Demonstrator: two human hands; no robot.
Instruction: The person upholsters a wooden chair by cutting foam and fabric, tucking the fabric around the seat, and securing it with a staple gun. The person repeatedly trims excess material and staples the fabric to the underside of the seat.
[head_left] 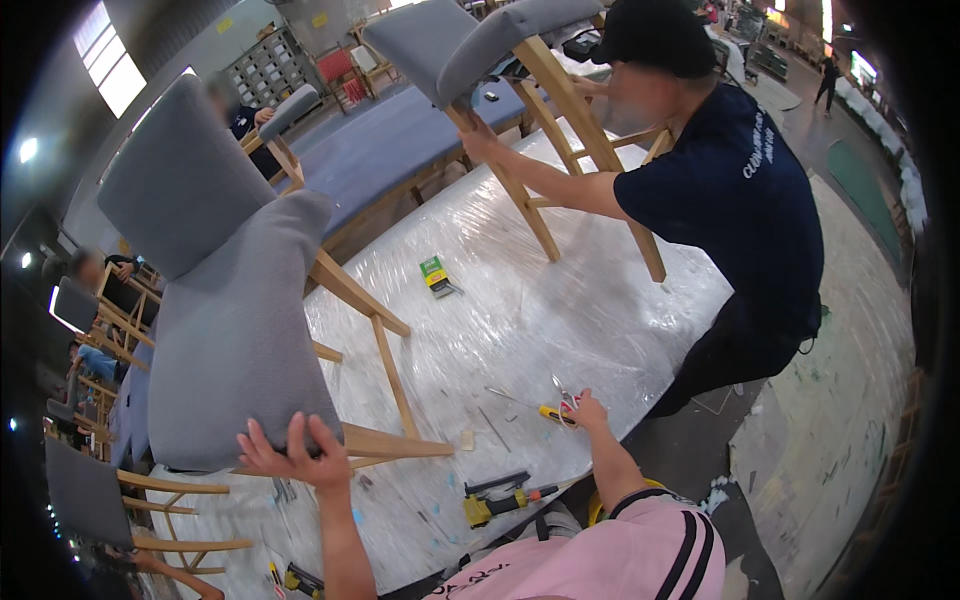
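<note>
A grey upholstered chair (235, 340) with light wooden legs is tipped on the plastic-covered table at my left. My left hand (295, 455) is at the front edge of its seat, fingers spread and not wrapped round anything. At the right, my right hand (588, 410) is closed on the red handles of a pair of scissors (565, 395), whose blades point away from me. Just beside them is a yellow-handled screwdriver (553, 414), its thin shaft pointing left. A yellow and black nail gun (497, 500) lies near the table's front edge.
Clear plastic film covers the worktable (470, 350). On it rests a small green and yellow box (437, 276). Across at the right, a co-worker (740, 190) in a dark shirt holds another grey chair (500, 60). A second nail gun (303, 580) sits at the lower left, near more chairs (90, 490).
</note>
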